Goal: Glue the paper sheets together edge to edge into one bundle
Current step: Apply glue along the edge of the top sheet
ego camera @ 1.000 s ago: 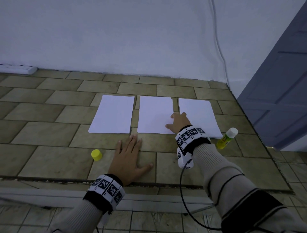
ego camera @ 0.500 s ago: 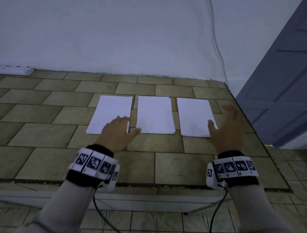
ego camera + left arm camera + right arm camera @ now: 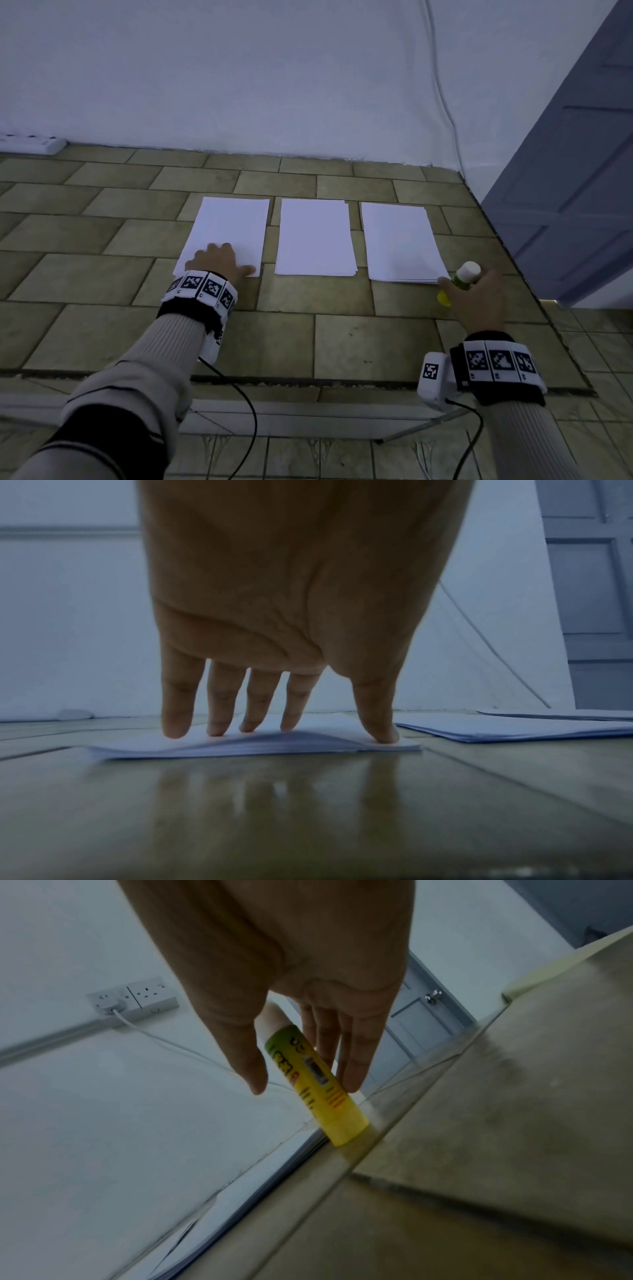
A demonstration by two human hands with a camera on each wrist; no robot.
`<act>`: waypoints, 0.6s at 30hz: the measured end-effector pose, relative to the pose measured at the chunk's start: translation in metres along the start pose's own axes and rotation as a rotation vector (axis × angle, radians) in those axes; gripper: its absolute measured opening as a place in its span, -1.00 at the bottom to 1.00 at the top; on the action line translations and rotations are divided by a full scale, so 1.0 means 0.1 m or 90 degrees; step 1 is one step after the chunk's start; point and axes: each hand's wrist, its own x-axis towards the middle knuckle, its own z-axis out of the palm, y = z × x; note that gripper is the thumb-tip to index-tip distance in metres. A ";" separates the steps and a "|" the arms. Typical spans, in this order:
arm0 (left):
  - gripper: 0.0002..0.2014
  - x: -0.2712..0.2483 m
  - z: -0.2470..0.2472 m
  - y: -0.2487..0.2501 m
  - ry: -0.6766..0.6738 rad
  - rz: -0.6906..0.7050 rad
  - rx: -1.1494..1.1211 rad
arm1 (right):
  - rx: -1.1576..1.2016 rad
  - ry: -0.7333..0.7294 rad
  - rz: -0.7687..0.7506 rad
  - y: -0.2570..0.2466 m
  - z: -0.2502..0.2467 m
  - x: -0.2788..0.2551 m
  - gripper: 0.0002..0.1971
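While three white paper stacks lie side by side on the tiled floor [image 3: 342, 342] in the head view, my left hand [image 3: 219, 262] presses the left stack [image 3: 233, 222], apart from the middle stack [image 3: 314, 236] and right stack [image 3: 397, 240]. From my left wrist, spread straight fingertips [image 3: 176, 730] bow the top sheet upward. From my right wrist, my right hand [image 3: 308, 988] loosely pinches a yellow glue stick [image 3: 318, 1085], tilted beside the right stack's corner.
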 end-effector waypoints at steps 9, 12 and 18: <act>-0.49 -0.10 -0.09 -0.03 0.140 0.011 -0.136 | -0.063 -0.075 -0.001 0.19 0.10 0.07 -0.67; -0.45 -0.28 -0.21 0.04 0.196 0.094 -0.235 | -0.077 -0.089 -0.003 0.20 0.12 0.08 -0.62; -0.46 -0.79 -0.26 0.22 0.075 0.385 -0.296 | -0.068 -0.113 -0.006 0.16 0.12 0.07 -0.58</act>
